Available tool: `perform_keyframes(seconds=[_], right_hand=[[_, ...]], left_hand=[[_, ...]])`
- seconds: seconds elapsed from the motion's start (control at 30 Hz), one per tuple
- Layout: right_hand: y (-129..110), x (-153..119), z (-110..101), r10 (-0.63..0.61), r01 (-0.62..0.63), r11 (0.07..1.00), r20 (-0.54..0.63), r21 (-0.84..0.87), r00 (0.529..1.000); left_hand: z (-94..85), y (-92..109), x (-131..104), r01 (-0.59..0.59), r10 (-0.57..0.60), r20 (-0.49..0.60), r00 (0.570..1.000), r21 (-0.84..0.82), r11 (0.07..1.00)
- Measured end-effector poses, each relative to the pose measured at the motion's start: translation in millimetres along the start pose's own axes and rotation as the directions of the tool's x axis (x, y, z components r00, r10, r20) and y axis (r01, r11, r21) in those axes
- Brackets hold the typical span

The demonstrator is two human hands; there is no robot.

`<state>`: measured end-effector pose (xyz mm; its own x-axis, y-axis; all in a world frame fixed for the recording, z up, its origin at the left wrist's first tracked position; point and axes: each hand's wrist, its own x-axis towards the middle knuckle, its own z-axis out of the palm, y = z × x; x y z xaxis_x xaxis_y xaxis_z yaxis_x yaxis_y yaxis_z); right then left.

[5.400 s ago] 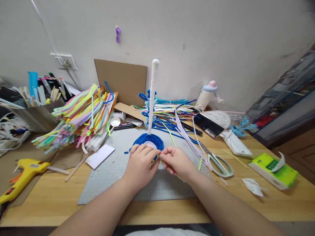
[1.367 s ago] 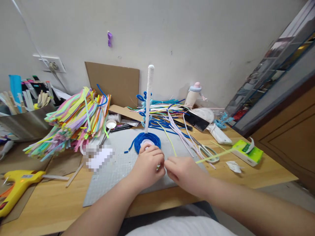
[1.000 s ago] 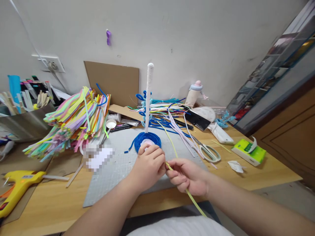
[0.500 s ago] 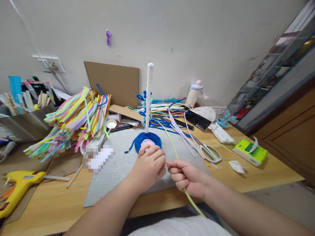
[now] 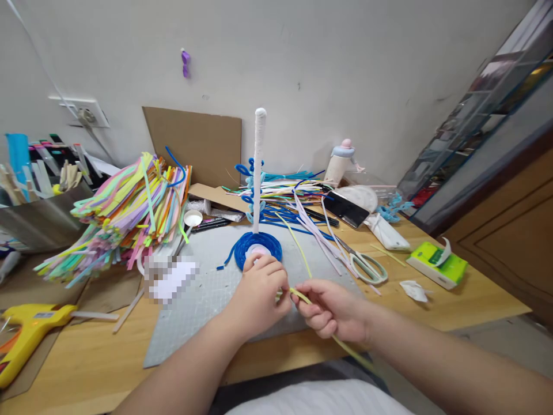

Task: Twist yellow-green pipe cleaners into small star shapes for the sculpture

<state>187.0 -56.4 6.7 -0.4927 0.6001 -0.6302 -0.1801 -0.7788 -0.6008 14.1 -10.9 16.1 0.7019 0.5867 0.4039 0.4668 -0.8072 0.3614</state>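
My left hand (image 5: pixel 264 291) is closed, its thumb and fingers pinching a pale yellow pipe cleaner (image 5: pixel 299 295); a bit of yellow shows inside its curl. My right hand (image 5: pixel 330 305) grips the same pipe cleaner just to the right, and its tail hangs below the palm past the table edge. Just beyond my left hand lies a flat blue coil (image 5: pixel 237 253) with a pale pink centre, partly covered by the fingers. From behind the coil rises a white wrapped stick (image 5: pixel 258 167), with blue looped shapes (image 5: pixel 250 196) beside it. Another yellow strand (image 5: pixel 298 242) lies on the grey mat (image 5: pixel 194 328).
A thick bundle of coloured pipe cleaners (image 5: pixel 125 213) is at left, above a yellow glue gun (image 5: pixel 37 331). On the right are scissors (image 5: pixel 369 268), a phone (image 5: pixel 345 208), a green tissue pack (image 5: pixel 436 265) and a crumpled tissue (image 5: pixel 413 290). Cardboard (image 5: pixel 194 144) leans on the wall.
The yellow pipe cleaner now bows up between my hands, and its tail has swung right. My right hand has turned slightly; my left hand stays by the coil. The view has shifted a little.
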Motion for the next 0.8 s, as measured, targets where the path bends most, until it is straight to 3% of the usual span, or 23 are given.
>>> perform_keyframes(seconds=[0.1,0.23,0.47,0.7,0.8], right_hand=[[-3.8,1.2,-4.9,0.072,-0.108,0.943,0.124,0.316,0.990],[-4.6,-0.1,-9.7,0.090,-0.140,0.887,0.134,0.439,0.987],[-3.8,-1.8,-11.0,0.121,-0.177,0.874,0.150,0.452,0.981],[-0.2,-2.5,-3.3,0.061,-0.057,0.927,0.002,0.370,0.998],[0.4,-3.6,1.4,0.030,-0.014,0.975,-0.071,0.221,0.997]], left_hand=[[-0.7,1.2,0.0,-0.048,0.048,0.003,0.999,0.028,0.998],[-1.1,1.0,-0.1,-0.085,0.084,0.009,0.996,0.013,0.996],[-0.3,-1.9,-1.5,-0.122,0.122,-0.020,0.992,0.007,0.993],[4.4,-2.3,-5.2,-0.194,0.198,-0.023,0.980,0.114,0.974],[5.4,-2.6,-4.5,-0.164,0.163,0.010,0.987,0.066,0.984]])
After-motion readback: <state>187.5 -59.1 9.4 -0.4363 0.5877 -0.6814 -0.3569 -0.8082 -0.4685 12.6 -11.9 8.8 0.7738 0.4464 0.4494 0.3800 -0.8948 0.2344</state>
